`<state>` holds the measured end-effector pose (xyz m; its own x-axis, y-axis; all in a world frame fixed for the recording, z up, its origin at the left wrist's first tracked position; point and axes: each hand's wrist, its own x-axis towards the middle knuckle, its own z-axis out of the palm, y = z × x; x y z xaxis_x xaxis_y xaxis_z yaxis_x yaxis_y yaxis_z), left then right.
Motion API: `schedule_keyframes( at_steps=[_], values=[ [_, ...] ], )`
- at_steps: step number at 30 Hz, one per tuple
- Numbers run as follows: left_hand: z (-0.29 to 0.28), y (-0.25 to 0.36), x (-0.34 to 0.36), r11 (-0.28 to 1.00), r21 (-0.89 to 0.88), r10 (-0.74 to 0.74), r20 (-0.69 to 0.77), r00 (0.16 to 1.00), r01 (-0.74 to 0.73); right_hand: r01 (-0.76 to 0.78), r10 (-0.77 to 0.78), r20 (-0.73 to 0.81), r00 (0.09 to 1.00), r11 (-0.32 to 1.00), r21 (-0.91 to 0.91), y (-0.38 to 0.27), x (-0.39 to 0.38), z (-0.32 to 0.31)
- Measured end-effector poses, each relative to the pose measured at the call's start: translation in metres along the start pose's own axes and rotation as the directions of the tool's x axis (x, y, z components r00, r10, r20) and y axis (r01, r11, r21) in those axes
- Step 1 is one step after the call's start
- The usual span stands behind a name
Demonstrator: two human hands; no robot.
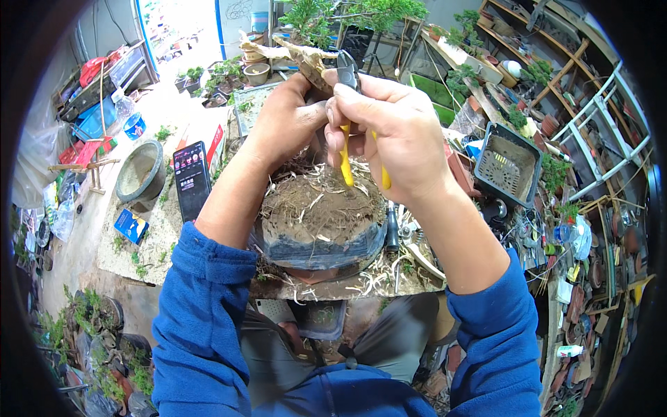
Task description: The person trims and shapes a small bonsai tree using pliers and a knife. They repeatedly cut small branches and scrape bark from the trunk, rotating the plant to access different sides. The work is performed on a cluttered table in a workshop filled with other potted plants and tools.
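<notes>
A juniper-like bonsai tree with a pale, stripped trunk (310, 64) and green foliage (368, 12) rises from a soil-filled dark round pot (313, 249). My left hand (292, 118) is wrapped round the trunk, its fingers partly hidden behind the wood. My right hand (399, 132) is closed on yellow-handled pliers (347, 75), whose dark metal jaws point upward at the bare wood. Whether the jaws bite the wood, I cannot tell. Pale shavings of stripped wood (316, 203) are scattered over the soil and around the pot.
On the left, a phone (192, 179) leans upright near a grey round pot (141, 171) and a blue packet (130, 226). A dark-handled tool (392, 226) stands beside the soil pot. To the right are a black plastic tray (509, 163), a metal ladder (597, 132) and crowded shelves.
</notes>
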<state>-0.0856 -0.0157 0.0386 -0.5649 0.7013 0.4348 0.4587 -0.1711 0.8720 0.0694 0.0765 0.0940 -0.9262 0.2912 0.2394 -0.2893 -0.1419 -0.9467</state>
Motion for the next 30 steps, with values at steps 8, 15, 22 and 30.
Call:
schedule_keyframes(
  at_steps=[8,15,22,30],
  values=[
    [-0.003,0.0,-0.004,0.984,-0.171,-0.038,0.008,0.999,0.039,0.053,-0.054,-0.003,0.999,0.994,-0.098,0.005,-0.007,0.031],
    [-0.001,-0.003,0.0,0.994,-0.112,0.0,0.015,1.0,0.002,-0.104,0.066,0.102,0.993,0.9,0.423,0.002,-0.006,0.002],
    [-0.003,-0.003,-0.003,0.993,-0.116,0.009,0.008,1.0,-0.008,-0.254,0.083,0.315,0.945,0.795,0.551,0.007,0.001,-0.016],
    [0.0,-0.001,-0.005,0.993,-0.121,-0.018,-0.016,1.0,0.016,-0.299,0.092,0.353,0.931,0.746,0.595,0.008,0.005,-0.014]
  ],
)
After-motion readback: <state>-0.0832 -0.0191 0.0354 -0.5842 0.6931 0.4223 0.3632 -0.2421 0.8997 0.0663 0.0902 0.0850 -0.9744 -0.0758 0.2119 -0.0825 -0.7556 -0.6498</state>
